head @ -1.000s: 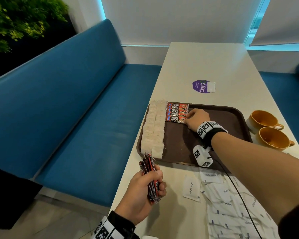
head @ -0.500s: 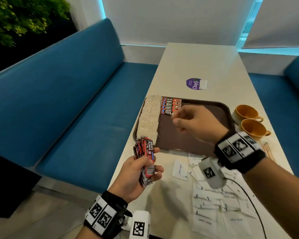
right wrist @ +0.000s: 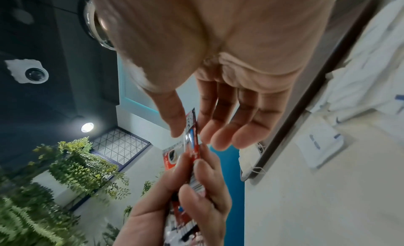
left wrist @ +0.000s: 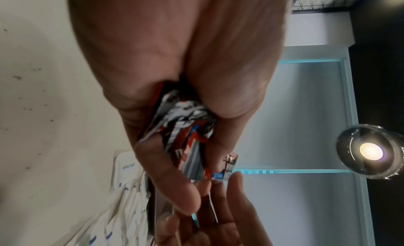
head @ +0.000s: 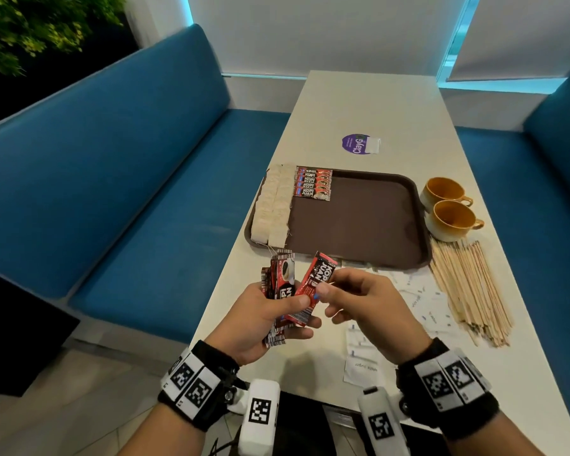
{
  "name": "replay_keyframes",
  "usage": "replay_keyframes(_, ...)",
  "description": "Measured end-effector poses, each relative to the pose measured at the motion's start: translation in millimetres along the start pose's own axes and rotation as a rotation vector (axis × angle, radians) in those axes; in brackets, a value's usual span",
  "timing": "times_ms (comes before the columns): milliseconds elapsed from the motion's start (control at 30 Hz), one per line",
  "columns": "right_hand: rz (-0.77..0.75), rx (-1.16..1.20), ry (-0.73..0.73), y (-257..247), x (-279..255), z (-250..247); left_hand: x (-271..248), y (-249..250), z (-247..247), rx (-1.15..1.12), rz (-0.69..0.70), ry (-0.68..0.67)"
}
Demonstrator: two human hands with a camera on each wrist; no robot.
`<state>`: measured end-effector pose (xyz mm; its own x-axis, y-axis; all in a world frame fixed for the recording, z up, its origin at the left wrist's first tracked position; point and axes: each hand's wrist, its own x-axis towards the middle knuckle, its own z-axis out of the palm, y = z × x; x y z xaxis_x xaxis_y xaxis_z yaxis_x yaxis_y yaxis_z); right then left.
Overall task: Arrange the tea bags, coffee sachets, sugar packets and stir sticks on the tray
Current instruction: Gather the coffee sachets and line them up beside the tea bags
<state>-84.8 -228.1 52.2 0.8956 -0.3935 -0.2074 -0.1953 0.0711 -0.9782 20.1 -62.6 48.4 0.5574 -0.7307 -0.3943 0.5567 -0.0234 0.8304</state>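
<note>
From the head view, the left hand (head: 260, 319) gripped a bundle of sachets (head: 278, 284) near the tray (head: 359, 225), while the right hand (head: 367, 307) pinched one sachet (head: 318, 279) fanned out from it. On the tray, tea bags (head: 272, 205) lined the left edge with four sachets beside them at the far end; sugar packets (head: 418, 301) and sticks (head: 471, 291) lay on the table (head: 375, 103) to the right. The left wrist view showed fingers (left wrist: 172, 173) curled round the bundle. In the right wrist view, thumb and forefinger nipped the sachet's (right wrist: 192, 137) top.
</note>
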Motion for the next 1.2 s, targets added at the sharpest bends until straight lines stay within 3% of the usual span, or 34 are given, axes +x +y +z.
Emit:
replay_keyframes(167, -0.092, 0.032, 0.070, 3.7, -8.5, 6.1, -4.3, -6.0, 5.3, -0.018, -0.016, -0.012)
replay_keyframes(300, -0.175, 0.105, 0.119, -4.4, -12.2, 2.7, -5.3, -9.3, 6.4, -0.111, -0.037, 0.112)
replay_keyframes(400, -0.230, 0.079, 0.062, -6.6, -13.4, -1.7, -6.7, -8.5, 7.4, -0.184, -0.043, 0.143)
replay_keyframes(567, -0.242, -0.001, -0.091, -3.9, -13.3, -2.0, -5.3, -5.6, 6.2, -0.165, 0.039, 0.084)
replay_keyframes(733, -0.246, -0.001, -0.107, -7.2, -14.4, -1.7, -3.2, -8.1, 4.5, -0.112, 0.056, 0.061)
replay_keyframes(867, -0.211, -0.007, -0.055, -8.4, -14.8, 1.9, -3.9, -7.9, 8.4, -0.109, 0.103, 0.050)
replay_keyframes(1033, -0.150, 0.153, 0.064, -5.1, -11.3, 2.8, -4.9, -11.9, 11.1, -0.025, 0.053, -0.024)
replay_keyframes(1200, -0.185, 0.148, 0.116, -10.0, -10.8, 5.5, 0.3, -12.9, 13.2, -0.004, 0.110, 0.084)
